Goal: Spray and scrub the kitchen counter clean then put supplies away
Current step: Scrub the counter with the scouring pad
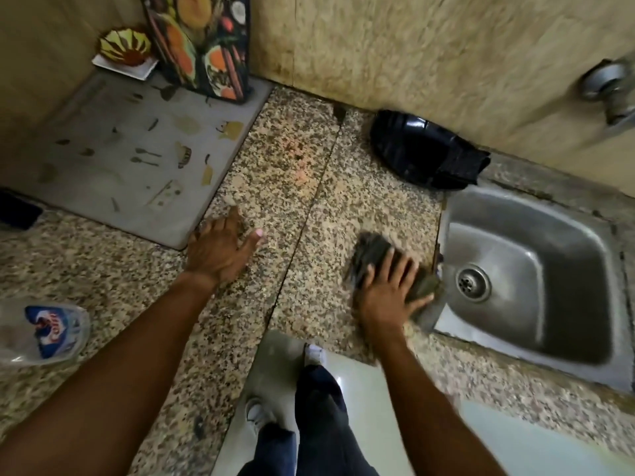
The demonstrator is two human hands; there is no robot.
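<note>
The speckled granite counter (285,187) fills the view. My right hand (388,290) presses a dark scrub pad (372,254) flat on the counter, right beside the sink's left rim; the pad is blurred by motion. My left hand (220,249) rests open on the counter, fingers spread, at the corner of a grey mat. A clear spray bottle (44,333) with a blue label stands at the left edge, apart from both hands.
A steel sink (529,280) lies at the right, with a tap (610,91) on the wall above. A black plastic bag (426,151) sits behind it. The grey printed mat (117,159), a fruit-patterned board (202,42) and a dark phone (17,211) occupy the left.
</note>
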